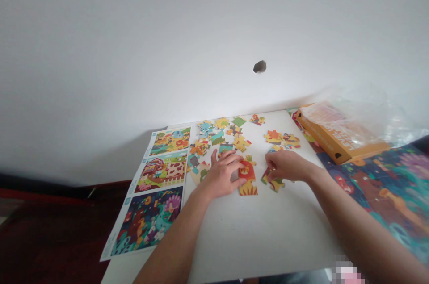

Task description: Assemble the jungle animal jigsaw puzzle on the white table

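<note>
On the white table (231, 226), my left hand (223, 174) steadies a lion puzzle piece (246, 169), its thumb and fingers pressed on the left side. Yellow pieces adjoin the lion piece above and below. To the right, my right hand (286, 165) is curled with its fingertips down on a green and red puzzle piece (275, 184); the fingers partly cover it. Loose puzzle pieces (241, 143) lie beyond my left hand, some overlapping. Past my right hand is another small group of pieces (273, 136).
A printed picture sheet (184, 172) with three scenes lies along the left side. At right, an orange box (326, 141) with crumpled clear plastic (355, 119) stands on a dark, colourful assembled picture (375, 194). A white wall (201, 52) with a hole rises behind the table.
</note>
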Tool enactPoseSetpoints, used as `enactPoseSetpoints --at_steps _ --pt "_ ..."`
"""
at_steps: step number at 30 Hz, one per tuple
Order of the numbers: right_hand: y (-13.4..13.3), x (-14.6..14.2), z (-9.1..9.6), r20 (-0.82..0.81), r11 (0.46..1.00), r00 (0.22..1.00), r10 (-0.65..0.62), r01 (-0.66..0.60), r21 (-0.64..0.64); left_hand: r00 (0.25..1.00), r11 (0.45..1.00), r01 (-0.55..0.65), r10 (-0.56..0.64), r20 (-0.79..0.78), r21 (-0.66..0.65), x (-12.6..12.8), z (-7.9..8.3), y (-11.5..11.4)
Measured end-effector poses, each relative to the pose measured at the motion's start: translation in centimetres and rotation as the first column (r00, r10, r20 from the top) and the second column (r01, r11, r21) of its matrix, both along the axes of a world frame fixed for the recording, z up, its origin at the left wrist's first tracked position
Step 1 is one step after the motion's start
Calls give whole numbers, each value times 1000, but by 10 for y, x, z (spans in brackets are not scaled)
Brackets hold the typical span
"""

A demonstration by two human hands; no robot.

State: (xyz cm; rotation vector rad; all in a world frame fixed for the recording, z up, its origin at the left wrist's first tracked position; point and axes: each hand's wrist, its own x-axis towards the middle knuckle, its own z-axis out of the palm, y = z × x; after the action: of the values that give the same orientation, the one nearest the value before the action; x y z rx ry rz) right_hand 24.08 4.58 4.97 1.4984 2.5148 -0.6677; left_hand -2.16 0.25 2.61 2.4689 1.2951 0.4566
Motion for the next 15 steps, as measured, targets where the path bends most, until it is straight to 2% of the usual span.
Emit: enactPoseSetpoints --at_steps 7,12,15 --pt "12 -3 -14 -115 968 983 -141 162 193 994 995 103 -103 47 -11 3 3 -4" --pt "11 -9 -14 -163 934 969 -187 226 275 985 986 167 -166 42 -17 7 6 -7" --pt "10 -10 -11 -167 887 946 -280 321 331 981 982 190 -189 48 -22 9 6 -8"
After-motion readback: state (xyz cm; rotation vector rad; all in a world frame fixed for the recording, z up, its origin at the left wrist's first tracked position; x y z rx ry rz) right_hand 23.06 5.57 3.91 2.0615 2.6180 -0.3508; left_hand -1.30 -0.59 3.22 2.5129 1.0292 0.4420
